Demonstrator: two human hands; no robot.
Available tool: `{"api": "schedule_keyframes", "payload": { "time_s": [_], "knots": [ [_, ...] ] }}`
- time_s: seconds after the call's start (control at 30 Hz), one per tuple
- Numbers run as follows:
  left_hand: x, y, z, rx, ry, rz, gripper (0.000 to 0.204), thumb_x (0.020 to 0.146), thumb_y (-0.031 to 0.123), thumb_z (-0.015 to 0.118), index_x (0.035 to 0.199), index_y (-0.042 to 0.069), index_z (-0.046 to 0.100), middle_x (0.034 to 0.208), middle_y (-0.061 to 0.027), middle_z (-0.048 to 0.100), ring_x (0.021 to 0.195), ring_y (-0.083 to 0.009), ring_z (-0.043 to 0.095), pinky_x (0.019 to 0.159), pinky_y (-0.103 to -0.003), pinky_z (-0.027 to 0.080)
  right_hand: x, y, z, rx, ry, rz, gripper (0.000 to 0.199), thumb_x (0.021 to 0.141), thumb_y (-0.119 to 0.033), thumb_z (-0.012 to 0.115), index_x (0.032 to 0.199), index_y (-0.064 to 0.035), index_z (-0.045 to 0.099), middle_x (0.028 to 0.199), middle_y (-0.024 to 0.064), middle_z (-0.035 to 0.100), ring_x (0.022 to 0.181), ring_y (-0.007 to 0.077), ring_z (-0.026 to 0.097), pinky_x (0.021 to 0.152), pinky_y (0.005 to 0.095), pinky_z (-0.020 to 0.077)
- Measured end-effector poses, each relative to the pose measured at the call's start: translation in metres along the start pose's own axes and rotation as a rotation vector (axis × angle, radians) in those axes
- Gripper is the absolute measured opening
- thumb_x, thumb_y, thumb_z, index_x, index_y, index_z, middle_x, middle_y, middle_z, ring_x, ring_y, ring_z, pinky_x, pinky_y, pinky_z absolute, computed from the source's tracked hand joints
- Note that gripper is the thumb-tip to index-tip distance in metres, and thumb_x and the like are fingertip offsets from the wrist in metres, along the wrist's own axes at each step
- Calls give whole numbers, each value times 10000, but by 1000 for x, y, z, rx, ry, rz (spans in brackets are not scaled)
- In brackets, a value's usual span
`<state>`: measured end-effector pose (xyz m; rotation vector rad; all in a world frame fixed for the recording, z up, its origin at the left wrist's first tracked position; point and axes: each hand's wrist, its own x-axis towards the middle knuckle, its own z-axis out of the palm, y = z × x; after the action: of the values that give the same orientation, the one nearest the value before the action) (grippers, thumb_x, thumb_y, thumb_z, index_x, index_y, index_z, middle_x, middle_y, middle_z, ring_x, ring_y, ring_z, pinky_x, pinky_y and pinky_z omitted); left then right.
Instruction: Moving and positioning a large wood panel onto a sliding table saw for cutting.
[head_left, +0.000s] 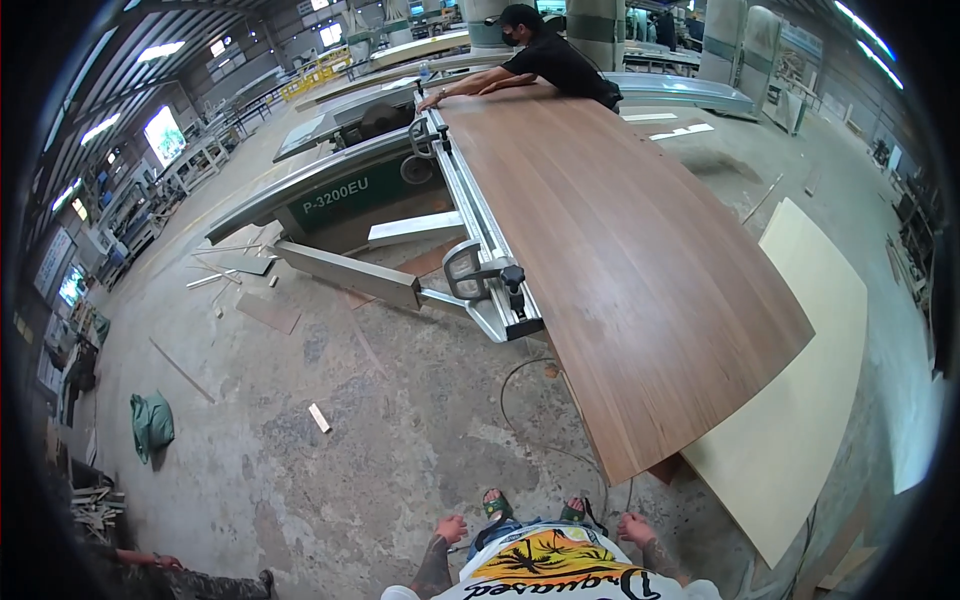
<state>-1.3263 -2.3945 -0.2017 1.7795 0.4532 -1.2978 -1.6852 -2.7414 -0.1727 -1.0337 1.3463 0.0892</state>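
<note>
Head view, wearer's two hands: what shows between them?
In the head view, between the left hand and the right hand show the wearer's sandalled feet, a patch of concrete floor, blue legwear and the printed white shirt.

White letter-and-number marking (pixel 336 196), legible, on the green machine side (pixel 300 215), left of the brown board (pixel 640 250). Dark script lettering (pixel 632 583) on the wearer's white shirt (pixel 580 568), beside a yellow-orange palm print (pixel 535 556), near the board's closest end.
</note>
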Motion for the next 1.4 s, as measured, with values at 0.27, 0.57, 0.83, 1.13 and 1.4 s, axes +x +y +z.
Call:
{"api": "schedule_keyframes", "payload": {
  "time_s": [0.27, 0.57, 0.83, 1.13, 1.4],
  "knots": [
    [-62, -20, -5, -162, 212, 13, 292, 955, 277, 484, 1146, 57, 505, 925, -84, 617, 701, -189, 613, 439, -269, 399, 62, 29, -72, 251, -274, 56, 179, 880, -266, 515, 936, -103, 564, 747, 84, 569, 625, 206, 563, 488, 315, 444],
    [-72, -39, 19, -48, 229, -75, 308, 945, 249, 497, 1170, 41, 516, 978, -114, 648, 700, -192, 617, 475, -297, 449, 47, -16, -44, -247, 24, -91, 241, 913, -252, 498, 1008, -53, 595, 731, 51, 586, 662, 170, 591, 566, 321, 474],
    [-80, 94, 101, 356, 275, 787, 505, 861, 279, 622, 1278, 33, 477, 1123, -175, 612, 980, -310, 619, 882, -394, 482, -7, -103, -60, -113, 646, -624, 418, 933, -235, 506, 1249, 36, 457, 1143, 213, 552, 1037, 320, 562, 899, 372, 451],
    [-223, 239, 239, 794, 144, 1527, 777, 762, 382, 704, 1378, 55, 361, 1436, -201, 318, 1342, -409, 270, 1075, -499, 265, -96, -245, -88, -375, 984, -1154, 467, 868, -95, 515, 1305, 18, 393, 1387, 241, 353, 1302, 410, 321, 1061, 473, 313],
    [-242, 236, 278, 1227, 60, 1453, 877, 708, 483, 729, 1404, 100, 355, 1502, -192, 206, 1402, -416, 121, 1057, -621, 200, -94, -277, -48, -730, 783, -1243, 500, 803, -262, 547, 1230, -13, 470, 1411, 203, 359, 1342, 386, 276, 1113, 548, 164]
  ]
}}
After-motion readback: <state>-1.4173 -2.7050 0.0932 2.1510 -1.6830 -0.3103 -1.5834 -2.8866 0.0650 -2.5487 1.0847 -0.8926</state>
